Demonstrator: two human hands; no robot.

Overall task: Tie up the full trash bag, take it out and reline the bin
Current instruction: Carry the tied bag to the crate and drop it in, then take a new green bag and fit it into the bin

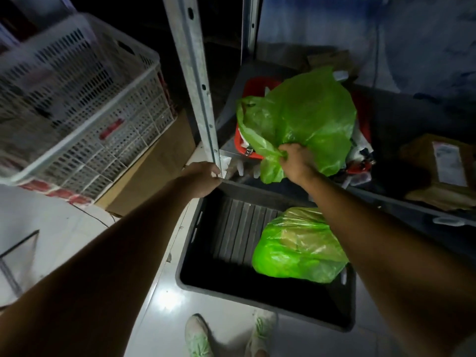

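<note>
**Right hand pinching a green bag over the red bin**

My right hand (296, 157) has its fingers pressed together on a bunched fold at the lower edge of a loose green bag (298, 117). From that pinch the bag billows up and away, draped over the red bin (251, 150), whose rim shows just left of my grip. My left hand (203, 180) is well to the left of the pinch, at the foot of a grey metal upright (197, 83); I cannot tell whether it is closed on anything. Below the grip, nearer to me, a dark grey crate (206, 287) sits on the pale floor with a full green bag (296, 247) inside, against its right side. A white lattice basket (77, 106) stands far left.
</note>
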